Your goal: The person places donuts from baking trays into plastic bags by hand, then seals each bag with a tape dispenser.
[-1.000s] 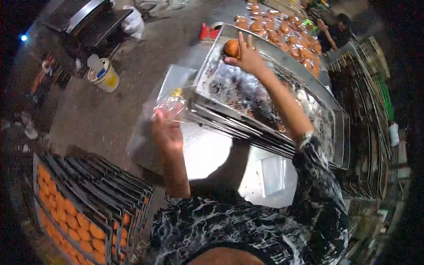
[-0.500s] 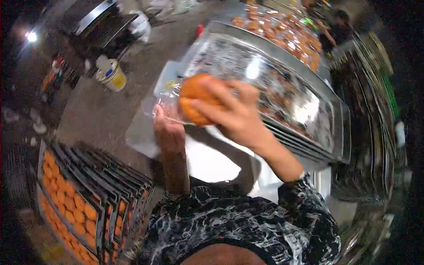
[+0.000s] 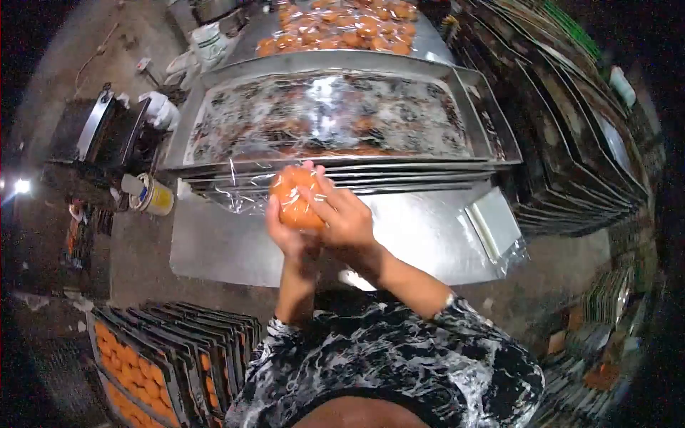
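An orange-brown bun (image 3: 294, 198) sits inside a clear plastic bag (image 3: 242, 191), whose loose end sticks out to the left. My left hand (image 3: 291, 237) is closed around the near left side of the bagged bun. From the right, my right hand (image 3: 347, 216) grips it too, with the fingers pressed against the plastic. Both hands are over the shiny metal table (image 3: 421, 246), just in front of a stack of metal trays (image 3: 342, 162).
Bagged buns (image 3: 349, 28) lie heaped beyond the trays. A stack of clear bags (image 3: 494, 222) rests on the table's right side. Racked trays of buns (image 3: 139, 374) stand at lower left, more dark trays (image 3: 564, 150) at right. A white bucket (image 3: 155, 198) is on the floor.
The bun has gone from my right hand at the bag's mouth into the bag, and both hands now hold it. My view has turned to face the tray stack squarely.
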Action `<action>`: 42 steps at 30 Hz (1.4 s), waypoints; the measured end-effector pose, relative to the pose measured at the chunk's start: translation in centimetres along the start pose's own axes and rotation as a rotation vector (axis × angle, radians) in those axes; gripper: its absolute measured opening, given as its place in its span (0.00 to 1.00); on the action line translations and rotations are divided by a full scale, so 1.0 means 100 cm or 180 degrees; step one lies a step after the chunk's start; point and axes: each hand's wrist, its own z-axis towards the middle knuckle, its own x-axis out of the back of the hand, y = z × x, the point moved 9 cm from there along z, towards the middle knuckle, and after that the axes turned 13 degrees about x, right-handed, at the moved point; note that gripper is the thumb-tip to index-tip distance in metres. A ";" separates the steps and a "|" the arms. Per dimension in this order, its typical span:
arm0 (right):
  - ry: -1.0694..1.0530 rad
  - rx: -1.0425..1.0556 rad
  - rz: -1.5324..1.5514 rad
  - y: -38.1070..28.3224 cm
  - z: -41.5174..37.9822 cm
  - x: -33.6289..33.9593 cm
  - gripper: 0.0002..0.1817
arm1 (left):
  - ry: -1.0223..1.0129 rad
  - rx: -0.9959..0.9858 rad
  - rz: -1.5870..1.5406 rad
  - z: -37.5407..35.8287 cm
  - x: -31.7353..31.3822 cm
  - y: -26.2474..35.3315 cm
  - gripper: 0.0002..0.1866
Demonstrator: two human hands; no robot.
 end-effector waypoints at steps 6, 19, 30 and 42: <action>0.1165 -0.1648 0.1735 0.049 -0.032 0.033 0.29 | -0.1269 0.1467 -0.0591 0.001 -0.004 -0.056 0.23; -0.0212 -0.0917 0.1367 0.107 0.025 -0.009 0.23 | 0.0964 0.2095 0.1927 -0.044 0.196 -0.124 0.21; -0.2326 -0.3487 -0.0864 0.121 -0.245 -0.095 0.32 | 0.1896 0.1764 0.1951 -0.037 0.256 -0.131 0.05; -0.1921 -0.3732 -0.0589 0.137 -0.263 -0.098 0.12 | 0.2445 0.2195 0.2559 -0.031 0.277 -0.128 0.12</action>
